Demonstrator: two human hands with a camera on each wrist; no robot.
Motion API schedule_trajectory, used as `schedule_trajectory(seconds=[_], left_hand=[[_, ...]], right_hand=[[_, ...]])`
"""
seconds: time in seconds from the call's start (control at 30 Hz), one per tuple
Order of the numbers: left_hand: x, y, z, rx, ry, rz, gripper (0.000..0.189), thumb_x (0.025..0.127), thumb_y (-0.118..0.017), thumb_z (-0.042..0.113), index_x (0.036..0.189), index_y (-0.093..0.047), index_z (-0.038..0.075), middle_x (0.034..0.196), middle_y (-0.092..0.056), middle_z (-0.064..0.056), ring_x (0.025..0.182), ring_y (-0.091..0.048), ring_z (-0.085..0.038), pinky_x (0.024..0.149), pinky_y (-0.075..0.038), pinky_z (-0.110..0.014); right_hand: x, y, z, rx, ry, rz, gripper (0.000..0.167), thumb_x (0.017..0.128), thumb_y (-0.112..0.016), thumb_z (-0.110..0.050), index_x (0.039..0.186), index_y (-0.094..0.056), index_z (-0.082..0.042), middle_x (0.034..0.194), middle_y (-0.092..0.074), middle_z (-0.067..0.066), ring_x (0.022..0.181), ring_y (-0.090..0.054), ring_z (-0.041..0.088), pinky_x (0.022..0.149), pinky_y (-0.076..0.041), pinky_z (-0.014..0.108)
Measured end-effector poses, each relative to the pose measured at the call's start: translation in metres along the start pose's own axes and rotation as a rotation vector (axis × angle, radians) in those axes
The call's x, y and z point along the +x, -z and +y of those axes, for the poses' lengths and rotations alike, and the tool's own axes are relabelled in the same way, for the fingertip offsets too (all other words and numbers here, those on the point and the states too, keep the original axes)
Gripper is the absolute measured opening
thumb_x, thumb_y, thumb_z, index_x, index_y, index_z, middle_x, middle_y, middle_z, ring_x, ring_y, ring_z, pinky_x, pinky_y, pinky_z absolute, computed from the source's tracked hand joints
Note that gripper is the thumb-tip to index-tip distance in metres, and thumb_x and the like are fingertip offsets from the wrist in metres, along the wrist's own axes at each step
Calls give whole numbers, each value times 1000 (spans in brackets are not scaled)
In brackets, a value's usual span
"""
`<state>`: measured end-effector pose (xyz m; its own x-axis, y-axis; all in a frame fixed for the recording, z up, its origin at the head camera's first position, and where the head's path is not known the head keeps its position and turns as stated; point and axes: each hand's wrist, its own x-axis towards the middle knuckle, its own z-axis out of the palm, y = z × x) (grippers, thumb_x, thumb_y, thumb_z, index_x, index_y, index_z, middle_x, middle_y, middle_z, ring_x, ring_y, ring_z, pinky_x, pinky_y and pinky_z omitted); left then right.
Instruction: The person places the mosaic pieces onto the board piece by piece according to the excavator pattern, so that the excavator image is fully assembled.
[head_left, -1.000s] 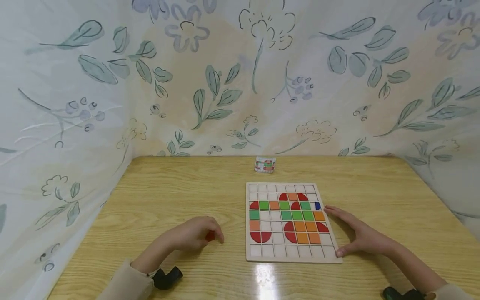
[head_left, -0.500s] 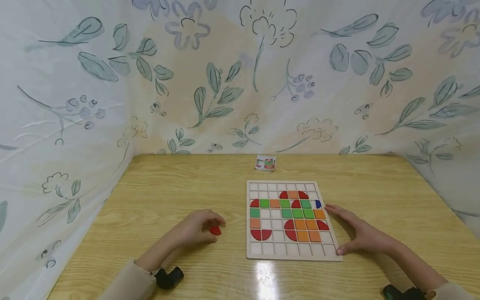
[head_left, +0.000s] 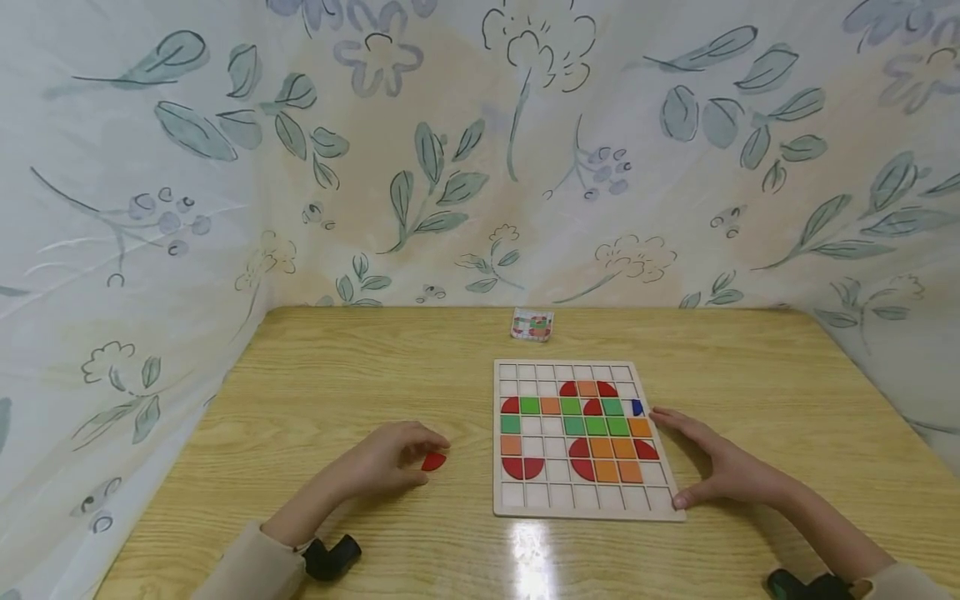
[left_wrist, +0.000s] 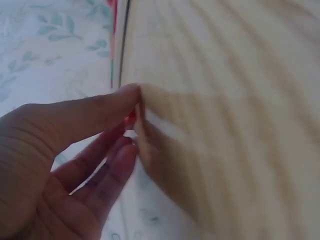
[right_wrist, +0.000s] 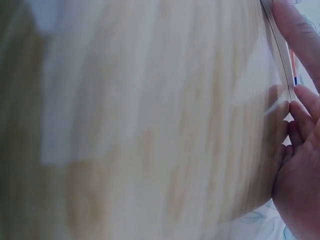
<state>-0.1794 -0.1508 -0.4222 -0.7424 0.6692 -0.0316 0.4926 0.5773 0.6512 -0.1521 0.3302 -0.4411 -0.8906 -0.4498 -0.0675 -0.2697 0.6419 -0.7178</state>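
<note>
My left hand (head_left: pixel 390 458) is low over the table to the left of the board, holding a red quarter-circle tile (head_left: pixel 433 461) between thumb and fingers. In the left wrist view the thumb (left_wrist: pixel 100 112) hides most of this tile, and only a bit of red shows. A square wooden grid board (head_left: pixel 536 497) carries red, orange and green tiles, plus one blue piece (head_left: pixel 637 407) near its right edge. My right hand (head_left: pixel 738 477) rests beside that edge, fingers extended, with the thumb at the near right corner and fingertips farther up.
A small card (head_left: pixel 532 325) with a coloured grid pattern lies behind the board. The wooden table (head_left: pixel 360 358) meets a floral cloth (head_left: pixel 420 208) at the back and sides. Black wrist bands sit at both sleeves.
The left hand has turned slightly, so the red tile, mostly hidden under the fingers before, now shows past the fingertips. The right hand and the board have stayed in place.
</note>
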Motion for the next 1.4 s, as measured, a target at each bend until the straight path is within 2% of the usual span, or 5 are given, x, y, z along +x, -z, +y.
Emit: schedule_trajectory(seconds=[0.27,0.67,0.8,1.03,1.4], left_hand=[[2,-3,1,-22,-7,56,32,76,-74,10,107,-67,11,102,-66,1,89,-60,-12,76,-50,-26],[23,-12,24,-7,33,107,29,74,-77,14,102,-69,13,98,-67,5,89,-59,-11,79,-49,-28],[35,-17,34,-38,-13,102,27,74,-76,12,100,-69,12,96,-67,4,85,-58,-11,77,-49,-25],[64,-29,58,-191,-48,65,26,74,-77,16,99,-70,17,92,-66,10,82,-58,-11,74,-49,-24],[109,-53,90,-361,-103,-8,27,74,-77,17,100,-69,18,96,-67,10,83,-58,-6,72,-48,-19]], right_hand=[[-1,1,1,-9,26,7,97,64,-83,-26,144,-29,-17,148,-24,16,122,-12,-19,93,-21,66],[-2,1,0,-10,14,3,95,66,-82,-27,144,-29,-17,148,-23,17,129,-15,-5,91,-19,71],[-3,1,0,-13,14,6,96,66,-82,-28,144,-29,-17,148,-24,16,130,-16,-1,91,-19,71],[-4,1,0,2,18,3,96,66,-82,-26,144,-29,-16,148,-23,17,125,-15,-11,91,-21,70],[-3,0,1,-24,8,13,96,65,-82,-30,144,-29,-18,148,-23,14,133,-18,18,95,-21,66]])
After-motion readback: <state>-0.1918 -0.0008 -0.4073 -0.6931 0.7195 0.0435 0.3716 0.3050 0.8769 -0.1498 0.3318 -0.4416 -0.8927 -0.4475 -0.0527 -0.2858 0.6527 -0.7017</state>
